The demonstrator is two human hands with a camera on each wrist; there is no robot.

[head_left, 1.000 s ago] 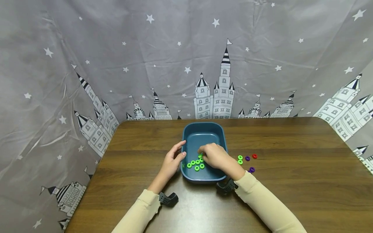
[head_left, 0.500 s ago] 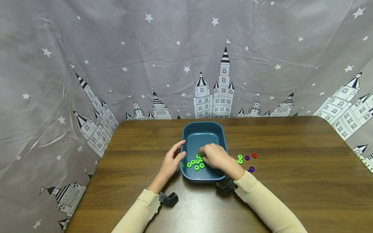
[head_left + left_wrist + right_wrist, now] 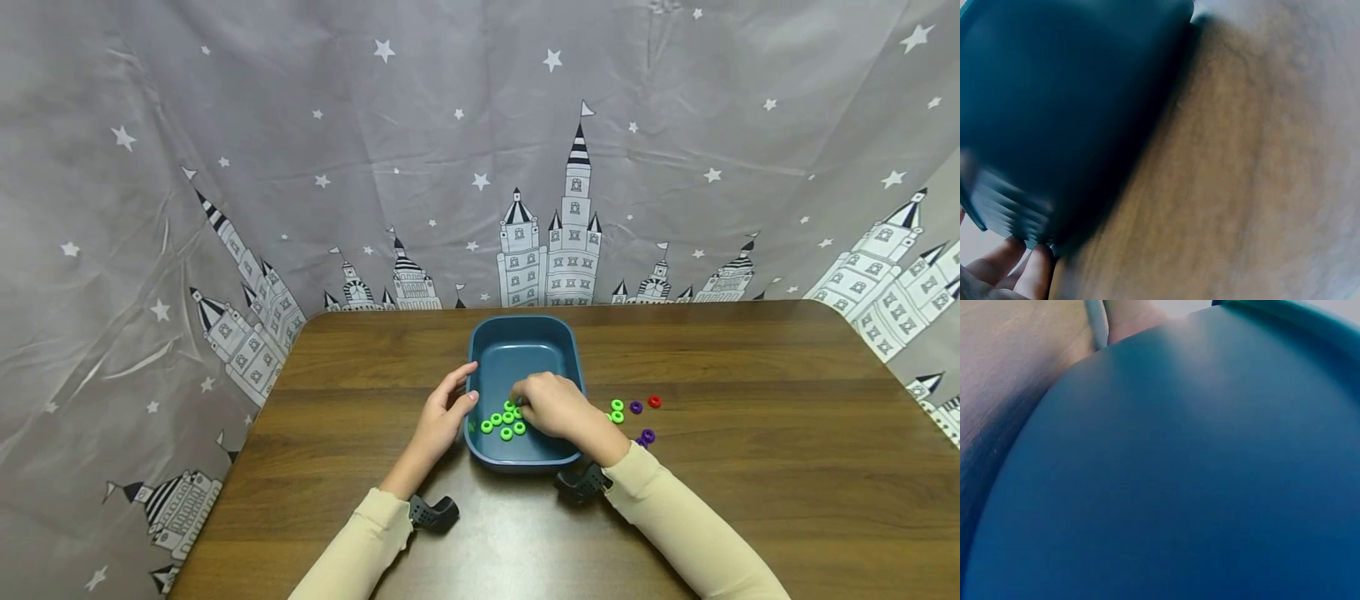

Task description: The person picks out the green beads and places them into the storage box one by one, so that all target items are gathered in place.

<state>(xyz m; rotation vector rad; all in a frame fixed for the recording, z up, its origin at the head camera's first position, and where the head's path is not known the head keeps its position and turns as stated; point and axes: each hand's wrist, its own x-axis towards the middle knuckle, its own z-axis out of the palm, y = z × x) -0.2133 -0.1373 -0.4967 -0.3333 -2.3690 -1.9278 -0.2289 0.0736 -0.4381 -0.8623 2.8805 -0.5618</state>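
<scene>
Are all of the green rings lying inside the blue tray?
No: at least two green rings lie on the table, to the right of the blue tray and beside a purple ring.

Both my forearms (image 3: 678,518) stretch forward: left grip (image 3: 442,413), thumb apart; right grip (image 3: 553,404) bent downward, fingertips partly hidden.
</scene>
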